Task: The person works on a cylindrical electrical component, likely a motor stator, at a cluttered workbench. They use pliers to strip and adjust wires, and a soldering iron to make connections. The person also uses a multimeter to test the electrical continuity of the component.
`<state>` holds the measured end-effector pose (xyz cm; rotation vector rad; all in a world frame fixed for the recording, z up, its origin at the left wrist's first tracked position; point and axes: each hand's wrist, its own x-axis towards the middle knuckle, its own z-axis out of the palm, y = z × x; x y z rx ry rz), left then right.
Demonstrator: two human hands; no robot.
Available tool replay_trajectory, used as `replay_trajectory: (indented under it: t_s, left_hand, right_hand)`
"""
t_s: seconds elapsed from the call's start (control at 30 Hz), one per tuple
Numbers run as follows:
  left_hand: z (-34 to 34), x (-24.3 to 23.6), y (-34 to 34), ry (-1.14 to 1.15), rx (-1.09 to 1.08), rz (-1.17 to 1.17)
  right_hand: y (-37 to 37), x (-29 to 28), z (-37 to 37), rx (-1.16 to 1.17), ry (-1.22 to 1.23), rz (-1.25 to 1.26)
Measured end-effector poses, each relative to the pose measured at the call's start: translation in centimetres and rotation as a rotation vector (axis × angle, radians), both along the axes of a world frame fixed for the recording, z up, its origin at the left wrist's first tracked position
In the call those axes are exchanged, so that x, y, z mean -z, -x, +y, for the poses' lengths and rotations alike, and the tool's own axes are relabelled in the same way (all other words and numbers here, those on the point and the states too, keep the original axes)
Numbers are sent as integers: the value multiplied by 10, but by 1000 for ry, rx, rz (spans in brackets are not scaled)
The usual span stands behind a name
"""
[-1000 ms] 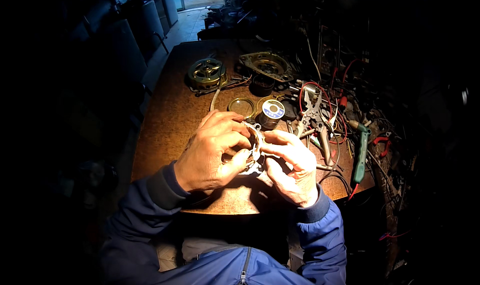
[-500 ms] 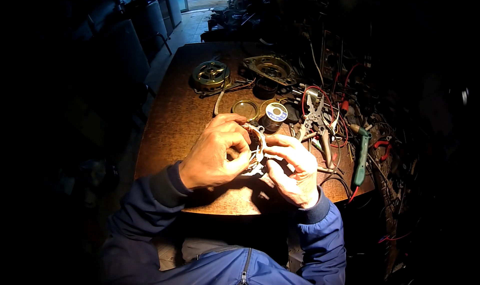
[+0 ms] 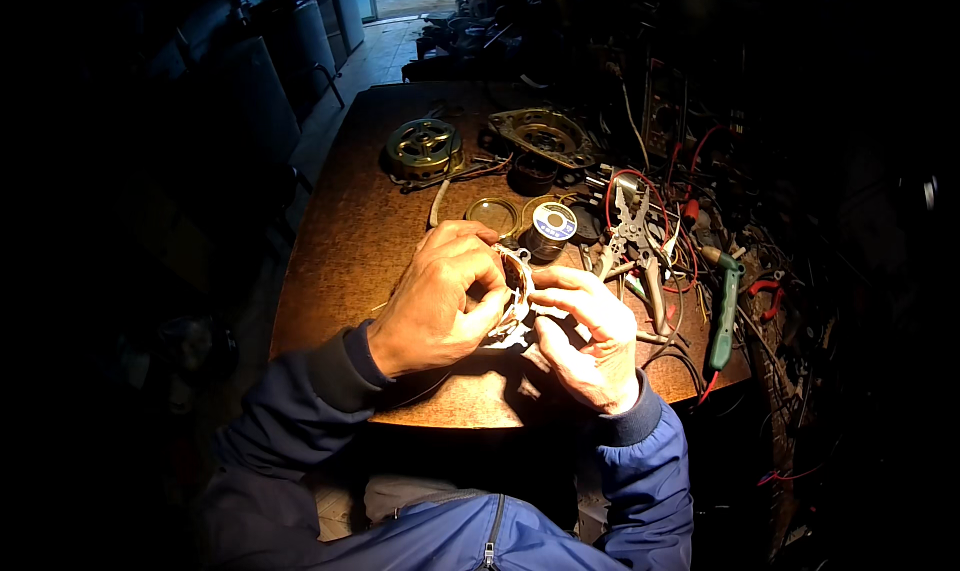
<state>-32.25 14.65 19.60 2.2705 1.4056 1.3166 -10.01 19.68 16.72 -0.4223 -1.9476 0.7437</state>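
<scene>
Between my hands, above the near part of the table, is a ring-shaped metal motor stator (image 3: 521, 291) with copper windings inside. My right hand (image 3: 588, 333) grips its right side, fingers along the rim and thumb lower down. My left hand (image 3: 447, 293) is closed at the left side of the ring, thumb and fingers pinched together against the windings. Whatever sits in that pinch is hidden by the fingers. A thin light strand (image 3: 379, 306) shows just left of my left hand.
Beyond my hands stand a solder spool (image 3: 553, 223) and a round glass-topped piece (image 3: 491, 217). Farther back lie a brass-coloured slotted wheel (image 3: 424, 149) and a metal housing (image 3: 541, 137). Rightward are wire-stripping pliers (image 3: 632, 236), a green-handled tool (image 3: 727, 311) and tangled wires.
My left hand has shifted slightly and turned, its fingers closing together more. A thin strand now shows at its left. My right hand stays on the stator, almost unmoved.
</scene>
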Motion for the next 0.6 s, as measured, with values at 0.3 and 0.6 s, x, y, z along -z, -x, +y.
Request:
replay_trajectory:
  t_s: [0.3,0.6]
  left_hand:
    - [-1,5,-4,-24,-47,-12]
    - [-1,-5,13,122,96,35]
  right_hand:
    - [0,0,1,4,-15,-6]
    - [-2,-1,-1,-22,63,-23]
